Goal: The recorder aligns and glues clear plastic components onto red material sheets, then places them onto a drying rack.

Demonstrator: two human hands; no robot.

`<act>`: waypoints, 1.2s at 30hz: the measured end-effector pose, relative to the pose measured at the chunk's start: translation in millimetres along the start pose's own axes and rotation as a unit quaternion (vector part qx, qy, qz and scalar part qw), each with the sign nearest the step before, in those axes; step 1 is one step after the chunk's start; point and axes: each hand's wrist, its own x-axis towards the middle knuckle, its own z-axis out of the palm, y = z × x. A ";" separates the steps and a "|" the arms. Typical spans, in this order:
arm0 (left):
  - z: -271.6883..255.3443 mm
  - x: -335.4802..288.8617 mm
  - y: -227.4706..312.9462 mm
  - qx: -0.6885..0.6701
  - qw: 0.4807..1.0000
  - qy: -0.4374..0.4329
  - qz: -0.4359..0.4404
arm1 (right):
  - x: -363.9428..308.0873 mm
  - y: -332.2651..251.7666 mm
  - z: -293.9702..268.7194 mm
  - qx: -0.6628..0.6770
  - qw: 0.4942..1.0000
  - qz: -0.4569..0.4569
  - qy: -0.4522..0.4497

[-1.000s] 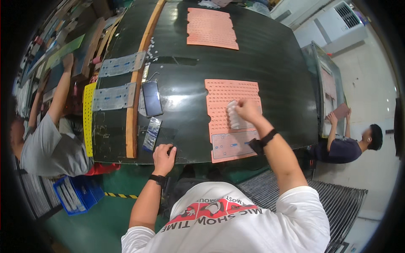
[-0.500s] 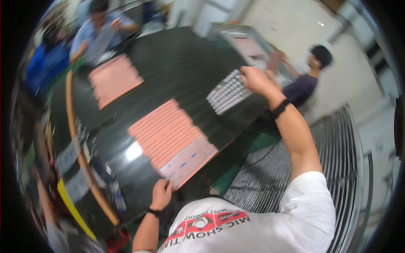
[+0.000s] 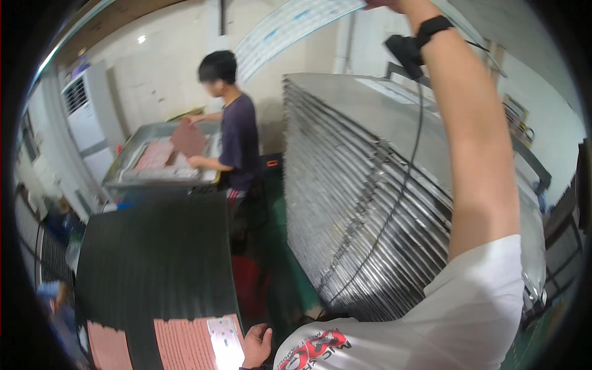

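Note:
My right hand [image 3: 387, 5] is raised at the top edge of the view, partly cut off, with its fingers closed on the corner of a thin, pale, translucent patterned sheet [image 3: 290, 31]. The sheet hangs out to the left in the air. Low down, my left hand [image 3: 256, 346] is beside the table edge, thumb and fingers loosely apart, holding nothing I can see. Next to it a white printed sheet [image 3: 225, 342] lies on overlapping rows of pink sheets [image 3: 179, 345]. Another pink stack [image 3: 109, 347] lies further left.
The dark table [image 3: 154, 259] stretches ahead. Beyond it a person [image 3: 240, 135] holds a reddish-brown sheet [image 3: 188, 139] over a metal tray table [image 3: 123, 179]. To my right stands a tall stack of metal racks [image 3: 351, 203], with a black cable [image 3: 404, 191] hanging across it.
My view has turned right, towards the racks. My right hand has lifted the patterned sheet high off the table. My left hand has come away from the corner of the pink stack.

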 end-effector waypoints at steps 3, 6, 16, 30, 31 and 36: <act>5.1 33.7 16.9 0.019 0.997 -0.057 0.038 | -51.3 101.3 -87.7 0.141 0.977 0.117 0.113; 22.8 58.6 6.4 -0.016 0.993 -0.077 0.087 | -131.4 195.1 -122.6 0.233 0.925 0.229 0.195; 32.4 98.2 35.2 0.010 0.976 -0.191 0.099 | -327.1 338.9 -36.8 0.109 0.795 0.572 0.171; 36.7 90.7 26.9 -0.006 0.979 -0.190 0.072 | -293.0 303.4 -77.3 -0.530 0.780 0.296 -0.151; 35.6 90.4 17.3 -0.030 0.980 -0.193 0.049 | -270.3 293.3 -94.6 -0.565 0.746 0.263 -0.234; 9.9 64.9 15.0 0.040 0.984 -0.158 0.071 | -106.7 206.1 -85.2 -0.187 0.954 0.180 0.151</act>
